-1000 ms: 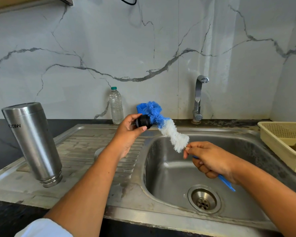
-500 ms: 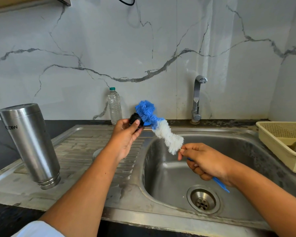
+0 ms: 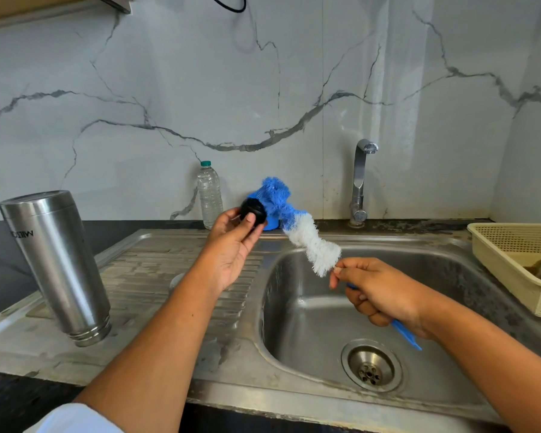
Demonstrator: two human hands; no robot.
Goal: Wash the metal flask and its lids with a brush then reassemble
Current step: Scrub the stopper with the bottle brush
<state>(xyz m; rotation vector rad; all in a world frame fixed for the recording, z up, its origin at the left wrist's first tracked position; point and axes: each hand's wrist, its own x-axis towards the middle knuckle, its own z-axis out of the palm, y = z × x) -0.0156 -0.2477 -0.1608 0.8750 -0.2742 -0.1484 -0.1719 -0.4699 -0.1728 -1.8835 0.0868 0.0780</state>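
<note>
Two hands at work: the left hand point(image 3: 231, 248) pinches the small black lid point(image 3: 253, 210) in its fingertips above the left rim of the basin point(image 3: 310, 314), while the right hand point(image 3: 384, 295) is curled round the brush point(image 3: 297, 228) handle over the basin, blue bristles seemingly touching the lid. That fingertip hold looks thin, so a hard scrub could flick the lid down toward the drain point(image 3: 370, 368). Left of the basin the flask point(image 3: 57, 267) stands mouth-down, and a stray left elbow could topple it.
</note>
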